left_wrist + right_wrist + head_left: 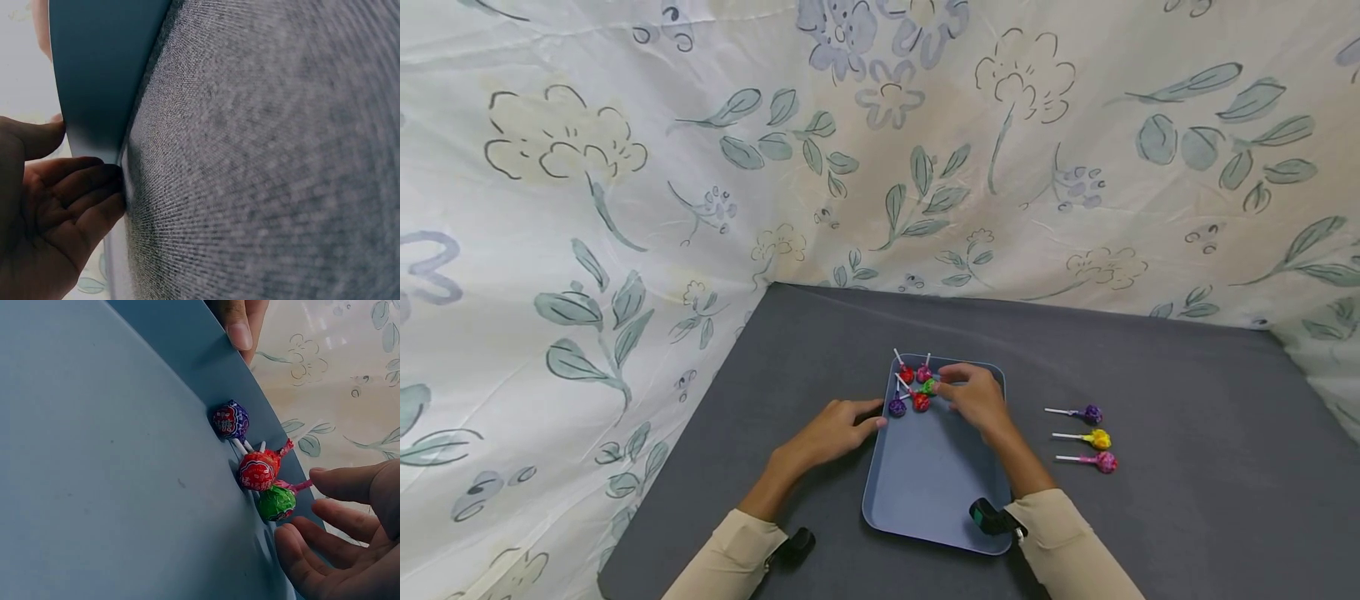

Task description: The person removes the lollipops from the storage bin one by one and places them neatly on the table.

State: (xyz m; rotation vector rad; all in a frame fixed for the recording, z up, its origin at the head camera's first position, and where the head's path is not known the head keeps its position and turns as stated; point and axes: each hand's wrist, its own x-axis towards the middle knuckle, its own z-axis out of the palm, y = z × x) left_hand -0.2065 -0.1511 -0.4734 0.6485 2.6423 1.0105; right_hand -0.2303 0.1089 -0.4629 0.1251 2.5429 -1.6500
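My left hand (838, 432) holds the left edge of the blue-grey tray (936, 500), its thumb at the rim and its fingers against the outer wall. Inside the tray's far left corner lies a cluster of wrapped lollipops: a purple lollipop (897, 407), a red lollipop (921, 403), another red lollipop (907, 376), a magenta lollipop (924, 373) and a green lollipop (277, 504). Over that cluster is my right hand (973, 398). In the right wrist view its thumb and fingers are spread apart, fingertips right beside the green lollipop.
On the dark grey table (1187, 492), right of the tray, three lollipops lie in a column with sticks pointing left: a purple lollipop (1092, 414), a yellow lollipop (1100, 439) and a pink lollipop (1106, 462). Floral cloth (880, 208) hangs behind and at the left.
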